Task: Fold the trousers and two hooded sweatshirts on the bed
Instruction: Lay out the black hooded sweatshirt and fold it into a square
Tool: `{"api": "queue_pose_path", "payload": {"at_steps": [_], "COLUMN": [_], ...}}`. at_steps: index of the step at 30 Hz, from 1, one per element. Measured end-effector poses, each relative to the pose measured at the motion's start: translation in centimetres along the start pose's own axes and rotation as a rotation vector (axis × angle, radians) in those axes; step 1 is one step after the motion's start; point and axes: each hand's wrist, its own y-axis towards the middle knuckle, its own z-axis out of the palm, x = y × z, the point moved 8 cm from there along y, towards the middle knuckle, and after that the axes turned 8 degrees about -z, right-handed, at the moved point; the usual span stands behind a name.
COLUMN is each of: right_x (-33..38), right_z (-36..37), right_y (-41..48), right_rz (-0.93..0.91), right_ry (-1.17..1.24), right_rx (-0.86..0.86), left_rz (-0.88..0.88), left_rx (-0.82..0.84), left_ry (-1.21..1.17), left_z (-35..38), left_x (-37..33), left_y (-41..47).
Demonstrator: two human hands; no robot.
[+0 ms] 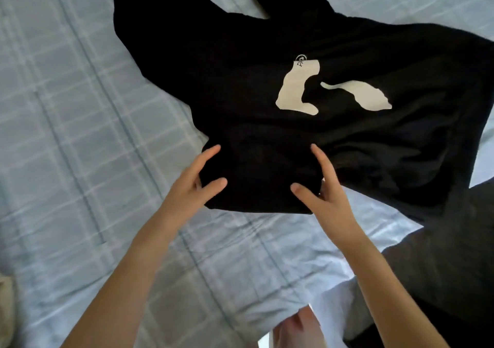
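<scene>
A black hooded sweatshirt (267,53) with a white print lies spread on the bed, its hood at the far edge and one sleeve pointing to the far left. The near part is bunched into a thick fold. My left hand (197,182) holds the left side of that fold, with thumb and forefinger on top and the other fingers tucked beneath. On the right side, my right hand (320,190) grips the fold the same way. A dark grey garment (454,254) lies at the right, partly under the sweatshirt's edge.
The bed sheet (80,133) is light blue with a pale check and stretches to the left and near side. Its edge runs along the lower right. A beige object (5,310) shows at the left border.
</scene>
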Motion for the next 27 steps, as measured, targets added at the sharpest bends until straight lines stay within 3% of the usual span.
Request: {"api": "queue_pose_path", "payload": {"at_steps": [2,4,6,8,11,15,18,20,23,25,27], "right_x": [-2.5,-4.2,-4.7,-3.9,-1.5,0.0,-2.1,-4.2,-5.6,-5.0,-3.7], "right_z": [1.9,2.7,2.4,2.0,0.8,0.1,1.3,2.5,3.5,2.9,1.9], "right_y": [-1.4,-2.5,-2.7,-3.0,-3.4,-5.7,-7.9,-10.0,-12.3,-12.7,-13.4], "right_rz": [-0.070,-0.137,-0.229,-0.278,-0.261,-0.098,-0.008,-0.024,-0.239,-0.280,-0.234], "right_ry": [-0.105,-0.370,-0.627,-0.717,-0.628,-0.091,0.150,0.009,-0.568,-0.603,-0.476], "right_rx": [0.158,0.217,0.138,0.072,0.008,-0.047,0.075,0.241,0.341,0.245,0.137], "left_rz": [0.042,0.134,0.202,0.198,0.210,0.243,0.111,0.032,0.104,0.121,0.182], "left_rx": [0.081,0.068,-0.008,-0.053,-0.134,-0.185,-0.032,0.076,0.045,-0.055,-0.166], "left_ry": [0.134,0.288,0.293,0.214,0.119,0.061,-0.030,0.002,0.252,0.223,0.303], "left_z": [1.6,2.6,2.8,2.4,1.1,0.5,2.7,4.8,6.7,6.6,5.9], "left_x": [2.2,3.1,3.2,3.0,1.2,-0.8,2.4,5.6,7.5,7.2,5.4], "left_y": [-0.4,-1.1,-1.6,-2.3,-4.1,-7.4,-8.0,-8.5,-10.4,-11.8,-13.9]}}
